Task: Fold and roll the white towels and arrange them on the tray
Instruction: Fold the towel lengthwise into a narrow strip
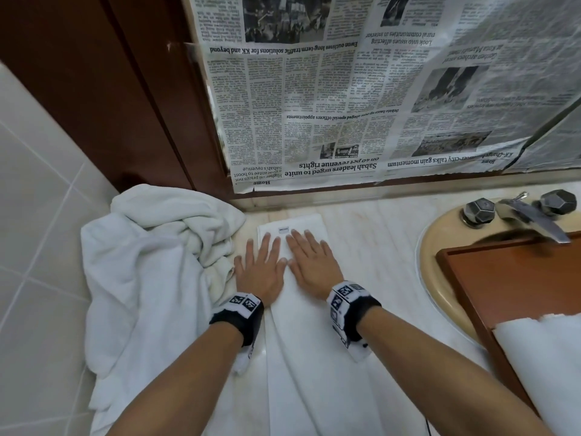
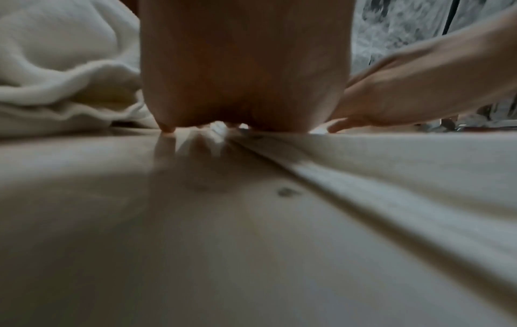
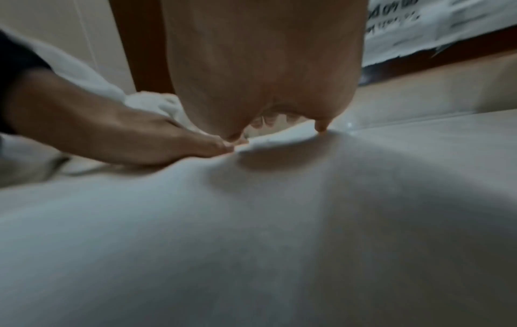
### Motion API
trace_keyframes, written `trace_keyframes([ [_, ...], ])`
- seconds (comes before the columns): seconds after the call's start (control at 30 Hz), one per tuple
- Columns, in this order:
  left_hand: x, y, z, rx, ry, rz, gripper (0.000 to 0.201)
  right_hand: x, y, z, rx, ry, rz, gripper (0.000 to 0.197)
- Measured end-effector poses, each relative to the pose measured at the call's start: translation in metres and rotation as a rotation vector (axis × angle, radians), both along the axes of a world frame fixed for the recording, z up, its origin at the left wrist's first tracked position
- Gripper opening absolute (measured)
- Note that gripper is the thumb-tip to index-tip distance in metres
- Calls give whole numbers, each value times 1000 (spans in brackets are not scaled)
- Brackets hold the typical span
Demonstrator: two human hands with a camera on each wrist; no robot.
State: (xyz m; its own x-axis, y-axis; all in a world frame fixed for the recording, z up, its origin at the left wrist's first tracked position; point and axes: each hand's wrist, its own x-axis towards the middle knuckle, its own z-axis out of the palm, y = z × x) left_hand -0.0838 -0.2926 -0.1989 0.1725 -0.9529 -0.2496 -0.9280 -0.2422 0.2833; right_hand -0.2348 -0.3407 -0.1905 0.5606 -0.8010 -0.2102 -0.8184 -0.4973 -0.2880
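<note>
A white towel (image 1: 311,350) folded into a long narrow strip lies on the marble counter, running from near the mirror toward me, with a small label near its far end. My left hand (image 1: 261,265) and right hand (image 1: 309,262) lie flat side by side on its far part, fingers straight. In the left wrist view the left hand (image 2: 243,66) presses down, with the strip's edge (image 2: 377,177) to the right. The right hand (image 3: 263,62) rests on the towel (image 3: 251,232) in its wrist view. A wooden tray (image 1: 515,278) sits over the sink at right, holding a white towel (image 1: 547,363).
A crumpled heap of white towels (image 1: 147,278) covers the counter's left part, touching the strip's left side. A beige sink (image 1: 437,265) with a metal faucet (image 1: 531,215) is at right. Newspaper (image 1: 361,89) covers the mirror behind. Tiled wall (image 1: 34,215) at left.
</note>
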Motion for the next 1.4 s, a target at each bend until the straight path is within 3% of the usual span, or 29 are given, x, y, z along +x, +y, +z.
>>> trace_keyframes([
  [0.13, 18, -3, -6, 27, 5, -10, 55, -8, -23, -9, 17, 97, 27, 60],
  [0.33, 16, -5, -5, 37, 63, 75, 56, -41, -39, -6, 48, 114, -189, 58],
  [0.57, 7, -2, -8, 58, 11, -8, 56, -28, 25, -3, 40, 91, 12, 63],
  [0.83, -3, -20, 0, 107, -19, 34, 60, -70, -11, -17, 23, 83, -83, 59],
  [0.93, -9, -30, 11, 119, 42, 55, 60, -73, -18, -9, 51, 67, -150, 58],
  [1.0, -12, -23, 19, 98, 81, 53, 58, -77, -6, -4, 46, 44, -181, 58],
  [1.1, -20, 6, 20, 115, 55, -37, 56, -82, 47, -5, -54, 47, -50, 62],
  [1.2, -25, 37, 8, 159, -16, -96, 57, -96, 91, -18, -22, 103, 21, 61],
  [1.4, -31, 38, 5, 137, -39, -35, 56, -125, 71, -10, 35, 134, 25, 70],
])
